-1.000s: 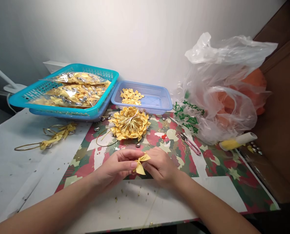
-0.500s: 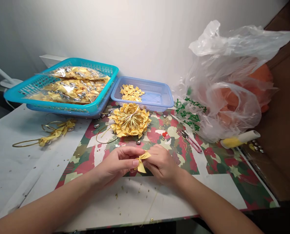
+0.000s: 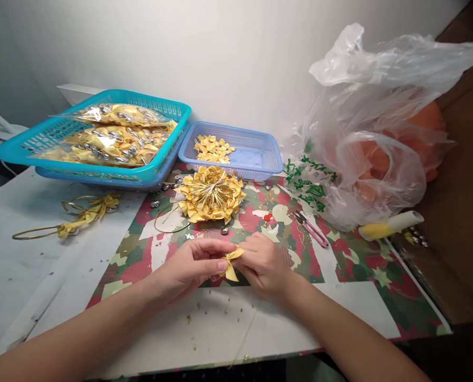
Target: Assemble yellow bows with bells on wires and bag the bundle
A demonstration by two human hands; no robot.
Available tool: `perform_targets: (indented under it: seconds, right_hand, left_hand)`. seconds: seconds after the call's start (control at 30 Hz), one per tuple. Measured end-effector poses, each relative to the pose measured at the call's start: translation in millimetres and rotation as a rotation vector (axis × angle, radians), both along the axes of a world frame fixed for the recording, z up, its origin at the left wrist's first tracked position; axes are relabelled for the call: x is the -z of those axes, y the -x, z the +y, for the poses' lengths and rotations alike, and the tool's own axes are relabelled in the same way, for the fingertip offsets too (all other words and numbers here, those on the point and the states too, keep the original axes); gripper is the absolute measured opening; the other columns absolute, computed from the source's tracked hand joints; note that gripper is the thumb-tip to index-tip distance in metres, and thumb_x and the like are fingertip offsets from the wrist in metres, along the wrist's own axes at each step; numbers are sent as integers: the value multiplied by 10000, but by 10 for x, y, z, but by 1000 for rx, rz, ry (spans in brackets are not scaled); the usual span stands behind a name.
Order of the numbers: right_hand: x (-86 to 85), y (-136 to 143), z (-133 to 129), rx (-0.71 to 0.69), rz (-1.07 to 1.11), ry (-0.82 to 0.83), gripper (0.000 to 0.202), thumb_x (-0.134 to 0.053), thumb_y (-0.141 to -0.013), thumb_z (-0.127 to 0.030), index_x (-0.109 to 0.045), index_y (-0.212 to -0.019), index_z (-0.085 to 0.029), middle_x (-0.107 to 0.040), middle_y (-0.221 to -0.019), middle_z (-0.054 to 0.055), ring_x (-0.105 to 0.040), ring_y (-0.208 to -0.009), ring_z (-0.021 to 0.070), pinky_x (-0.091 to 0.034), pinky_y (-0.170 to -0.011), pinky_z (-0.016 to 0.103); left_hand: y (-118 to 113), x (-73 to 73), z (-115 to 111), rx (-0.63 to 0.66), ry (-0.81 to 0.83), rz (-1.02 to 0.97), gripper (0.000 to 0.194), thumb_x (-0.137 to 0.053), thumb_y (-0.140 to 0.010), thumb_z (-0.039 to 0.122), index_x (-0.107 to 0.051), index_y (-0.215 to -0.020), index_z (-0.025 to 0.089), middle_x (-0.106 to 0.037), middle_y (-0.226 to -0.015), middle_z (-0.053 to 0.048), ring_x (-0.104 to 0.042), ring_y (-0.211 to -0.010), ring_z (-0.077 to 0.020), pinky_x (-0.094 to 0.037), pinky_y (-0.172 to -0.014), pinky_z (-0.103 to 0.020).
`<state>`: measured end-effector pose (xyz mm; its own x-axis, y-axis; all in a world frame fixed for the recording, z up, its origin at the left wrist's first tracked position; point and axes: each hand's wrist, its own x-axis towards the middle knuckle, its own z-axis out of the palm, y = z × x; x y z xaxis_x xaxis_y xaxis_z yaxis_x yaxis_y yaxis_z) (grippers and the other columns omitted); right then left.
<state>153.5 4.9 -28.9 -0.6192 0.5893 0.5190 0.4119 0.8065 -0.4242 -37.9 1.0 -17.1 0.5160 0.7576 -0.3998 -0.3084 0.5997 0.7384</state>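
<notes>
A small yellow ribbon bow (image 3: 231,271) is held up between my two hands over the near part of the table. The thumb and fingers of my left hand (image 3: 198,263) pinch it from the left, around its knot. My right hand (image 3: 262,263) is closed right against the bow's right side, its fingertips turned inward and hidden, so what they grip cannot be made out. Just beyond my hands lies a round bundle of yellow bows (image 3: 211,194) with gold cords gathered in its middle.
A turquoise basket (image 3: 15,150) at left holds bagged bows with silver bells. Behind the bundle, a blue basket (image 3: 260,139) contains loose bows. Pink-handled snips (image 3: 311,229) lie to the right, near a plastic bag (image 3: 351,175). Corded bows (image 3: 88,215) rest at left.
The camera's view has shifted slightly. Both hands keep the same hold around the bow, with hardly any motion.
</notes>
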Motion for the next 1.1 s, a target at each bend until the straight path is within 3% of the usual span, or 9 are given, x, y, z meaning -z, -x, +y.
perform_targets:
  seconds: [0.23,0.5,0.67,0.87,1.0,1.1]
  right_hand:
    - [-88,-1,-28,67,87,140,357,-328,-1010,-280,-553,-750,-180,-579,-631,-1,-465,-592,122,-314,-619,275]
    - [-150,36,-42,72,345,222,177,-484,-960,-228,-650,-904,-198,-672,-731,14,-585,-682,132,-449,-658,279]
    - [-153,31,-37,82,456,268,144,-559,-918,-215,-684,-847,-206,-682,-710,9,-609,-676,131,-478,-657,284]
    - [-124,-36,71,159,571,580,187,-606,-873,-340,-705,-780,-211,-657,-695,11,-565,-608,121,-452,-557,263]
    - [-106,-63,120,243,823,861,188,-665,-780,-393,-709,-748,-213,-623,-665,9,-530,-568,116,-427,-497,245]
    - [-121,-41,99,245,966,1040,171,-695,-711,-375,-687,-688,-205,-611,-633,7,-540,-570,116,-449,-510,238]
  left_hand:
    - [8,-47,0,-126,-29,10,300,-910,-536,226,-779,-806,218,-719,-818,-10,-608,-731,-121,-485,-686,-215]
    - [27,0,17,-92,-126,-25,472,-854,-636,238,-721,-1088,254,-705,-970,-50,-634,-856,-169,-502,-732,-236]
    - [44,-81,21,-9,-107,5,233,-846,-648,247,-762,-861,210,-682,-798,-23,-596,-722,-135,-484,-662,-224]
    - [48,-194,19,-53,-88,-116,214,-891,-575,252,-691,-606,185,-545,-665,34,-496,-582,-64,-440,-544,-157]
    - [52,-166,19,-154,-84,-101,232,-879,-602,260,-665,-604,171,-512,-749,41,-488,-581,-36,-427,-497,-126]
    - [41,-137,11,-133,-77,-85,216,-863,-622,284,-671,-636,188,-528,-701,53,-465,-455,-22,-370,-379,-126]
